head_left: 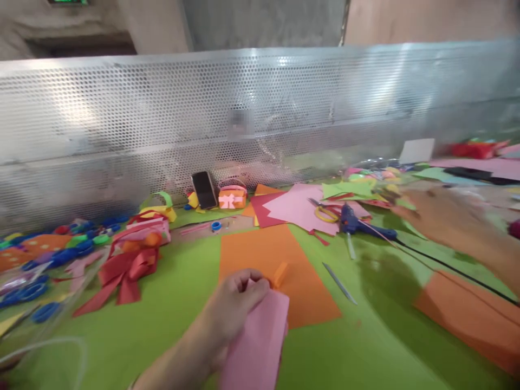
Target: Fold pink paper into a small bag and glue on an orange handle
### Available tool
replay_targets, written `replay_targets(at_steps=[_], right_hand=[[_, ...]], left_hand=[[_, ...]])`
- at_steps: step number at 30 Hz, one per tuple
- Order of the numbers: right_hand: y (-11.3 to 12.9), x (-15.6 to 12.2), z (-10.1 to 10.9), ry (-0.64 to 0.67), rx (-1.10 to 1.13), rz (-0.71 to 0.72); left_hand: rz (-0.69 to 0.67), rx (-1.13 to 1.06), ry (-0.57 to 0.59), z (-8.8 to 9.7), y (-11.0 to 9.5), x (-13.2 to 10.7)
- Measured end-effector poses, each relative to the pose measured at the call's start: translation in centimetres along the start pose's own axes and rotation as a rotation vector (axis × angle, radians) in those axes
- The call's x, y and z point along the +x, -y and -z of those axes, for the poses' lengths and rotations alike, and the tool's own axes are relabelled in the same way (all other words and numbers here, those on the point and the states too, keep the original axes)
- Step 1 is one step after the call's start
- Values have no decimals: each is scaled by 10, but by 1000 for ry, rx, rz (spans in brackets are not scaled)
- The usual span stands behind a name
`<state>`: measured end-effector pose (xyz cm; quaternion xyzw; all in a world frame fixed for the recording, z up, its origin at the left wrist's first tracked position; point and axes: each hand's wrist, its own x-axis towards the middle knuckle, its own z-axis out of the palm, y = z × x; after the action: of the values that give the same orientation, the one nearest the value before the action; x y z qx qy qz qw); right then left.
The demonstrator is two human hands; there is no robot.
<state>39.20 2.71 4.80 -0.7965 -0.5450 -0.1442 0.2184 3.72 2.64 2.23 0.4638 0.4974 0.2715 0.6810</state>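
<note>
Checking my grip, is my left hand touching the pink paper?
Touching. The head view shows the left hand with fingers curled over the pink paper's top edge.

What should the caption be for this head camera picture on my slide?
Left hand grips folded pink paper above an orange sheet.
</note>
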Motion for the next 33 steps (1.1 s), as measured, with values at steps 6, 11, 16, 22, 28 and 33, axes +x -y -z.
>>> replay_targets(at_steps=[6,11,16,22,28,33], right_hand=[[68,-42,-5,484,501,279],[158,-88,-12,1038,984,239],[167,-103,-31,1053,1115,108],[160,-101,-36,930,1151,-39],[154,-95,-40,894,1149,36],[156,-100,-45,862,1176,78]], left_hand=[[-81,-173,-33,0,3,4],[-158,-230,-82,3,6,7],[-147,-168,-68,2,4,6],[-194,26,-15,5,8,13],[-231,134,-28,6,3,17],[-234,133,-46,11,4,22]])
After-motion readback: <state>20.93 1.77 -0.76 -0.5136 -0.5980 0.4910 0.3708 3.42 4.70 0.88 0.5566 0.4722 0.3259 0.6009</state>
